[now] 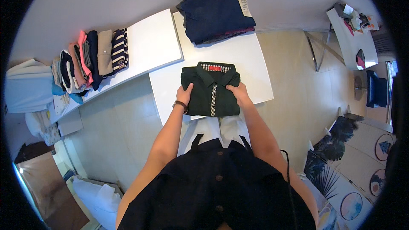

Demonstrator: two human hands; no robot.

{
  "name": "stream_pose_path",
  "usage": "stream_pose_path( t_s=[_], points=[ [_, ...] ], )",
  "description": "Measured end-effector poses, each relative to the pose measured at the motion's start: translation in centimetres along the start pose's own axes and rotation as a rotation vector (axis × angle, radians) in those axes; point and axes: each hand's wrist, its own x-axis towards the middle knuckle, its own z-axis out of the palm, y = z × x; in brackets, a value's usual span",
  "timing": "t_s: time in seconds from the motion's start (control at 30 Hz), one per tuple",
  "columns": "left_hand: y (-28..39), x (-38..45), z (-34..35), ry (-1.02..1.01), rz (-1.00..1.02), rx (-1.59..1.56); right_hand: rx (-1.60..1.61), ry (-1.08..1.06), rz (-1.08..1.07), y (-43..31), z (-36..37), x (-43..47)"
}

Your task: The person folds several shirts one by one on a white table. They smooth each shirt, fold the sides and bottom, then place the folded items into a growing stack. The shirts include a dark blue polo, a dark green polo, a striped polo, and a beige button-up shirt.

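Observation:
A folded dark green collared shirt (199,97) with a black-and-white checked placket and inner collar is held between my two hands, above the near part of the white table (258,83). My left hand (184,94) grips its left edge, thumb on top and fingers hidden underneath. On the opposite edge, my right hand (238,92) holds it the same way, with the thumb pressed below the collar. The collar points away from me and the shirt front faces up. A watch or bracelet (180,105) is on my left wrist.
A stack of folded dark garments (217,12) sits at the table's far end. Along the adjoining white surface (150,38), rolled or folded clothes (105,52) stand in a row. Farther right are another white table (354,38) and a dark chair (377,88). A black cable (288,169) hangs beside my right arm.

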Motion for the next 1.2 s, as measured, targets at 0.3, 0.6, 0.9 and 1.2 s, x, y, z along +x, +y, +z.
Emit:
stream_pose_path(
  t_s=[0.3, 0.6, 0.9, 1.2],
  points=[
    [6.0, 0.5, -5.3, 0.437, 0.325, 0.607, -1.146, 0.233, -0.141, -3.2, -0.7, -3.9],
    [-5.2, -7.6, -2.1, 0.349, -0.284, -0.418, -1.147, -0.068, -0.322, -5.4, 6.9, -0.5],
    [0.1, -11.6, -3.1, -0.341, -0.679, -1.197, -0.514, -0.523, 0.075, -3.1, 4.2, 2.8],
    [18.0, -13.3, 0.5, -0.335, 0.010, -1.164, -1.000, -0.553, -0.725, -26.8, 5.0, 4.7]
  ],
)
